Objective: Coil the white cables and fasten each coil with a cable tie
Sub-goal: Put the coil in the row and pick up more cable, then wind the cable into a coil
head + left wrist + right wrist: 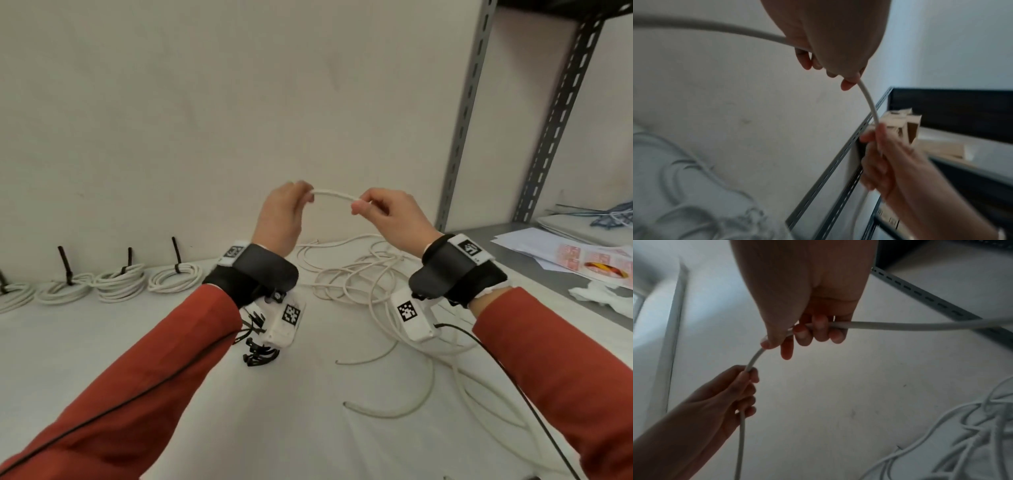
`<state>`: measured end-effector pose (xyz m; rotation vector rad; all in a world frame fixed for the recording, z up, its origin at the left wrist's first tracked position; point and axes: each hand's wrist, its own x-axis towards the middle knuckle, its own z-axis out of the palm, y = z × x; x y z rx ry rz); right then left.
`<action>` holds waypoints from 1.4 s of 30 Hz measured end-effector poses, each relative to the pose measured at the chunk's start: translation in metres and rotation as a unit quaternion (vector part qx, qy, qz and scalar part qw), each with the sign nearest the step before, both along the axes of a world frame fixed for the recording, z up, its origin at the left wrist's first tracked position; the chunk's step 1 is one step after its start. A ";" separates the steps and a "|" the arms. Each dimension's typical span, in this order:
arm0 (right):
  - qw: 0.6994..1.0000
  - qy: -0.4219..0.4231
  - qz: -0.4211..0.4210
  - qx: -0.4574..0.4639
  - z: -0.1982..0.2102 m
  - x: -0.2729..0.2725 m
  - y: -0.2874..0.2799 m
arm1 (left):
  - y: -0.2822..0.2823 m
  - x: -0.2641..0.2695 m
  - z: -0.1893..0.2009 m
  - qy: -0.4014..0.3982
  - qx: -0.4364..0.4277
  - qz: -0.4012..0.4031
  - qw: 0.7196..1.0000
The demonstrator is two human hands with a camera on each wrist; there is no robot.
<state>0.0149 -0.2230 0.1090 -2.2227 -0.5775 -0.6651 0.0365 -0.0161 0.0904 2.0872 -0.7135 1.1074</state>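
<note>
White table [154,394] against a plain wall. Grey slotted shelving [467,137] stands at the right.

Loose white cables [356,277] lie tangled on the table beneath and beyond the hands. They are off-white with a round sheath, looping over one another, and two free ends point toward the near side.

Four finished coils [174,278] sit in a row along the wall at left. Each is cinched by a black tie with its tail sticking up.

Both hands are raised above the tangle, near each other. Left hand [282,216]: fingers curled round the cable in hand [334,195]. Right hand [390,214]: thumb and forefinger pinch it, other fingers wrapped over it. A short arched stretch spans the gap, and the cable trails away from each fist.

Spare black cable ties [255,349] are heaped under the left wrist.
</note>
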 end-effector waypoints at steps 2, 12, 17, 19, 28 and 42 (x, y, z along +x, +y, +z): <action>0.999 -0.013 0.003 0.031 0.010 -0.002 -0.004 | 0.012 -0.008 0.027 -0.034 -0.046 0.015 0.998; 0.980 0.121 0.039 0.155 0.002 -0.006 -0.019 | 0.127 -0.038 0.110 -0.105 -0.098 0.167 0.975; 0.987 0.132 0.024 0.093 -0.003 -0.005 -0.024 | 0.194 -0.057 0.129 -0.116 -0.118 0.256 0.952; 0.990 0.127 -0.005 0.054 -0.002 -0.004 -0.028 | 0.229 -0.064 0.138 -0.110 -0.150 0.307 0.933; 0.931 0.248 0.051 0.263 0.033 0.009 -0.011 | 0.297 -0.111 0.101 0.039 -0.100 0.402 0.909; 0.753 0.323 0.401 0.410 0.095 -0.035 0.153 | 0.302 -0.135 0.041 0.165 -0.060 0.292 0.940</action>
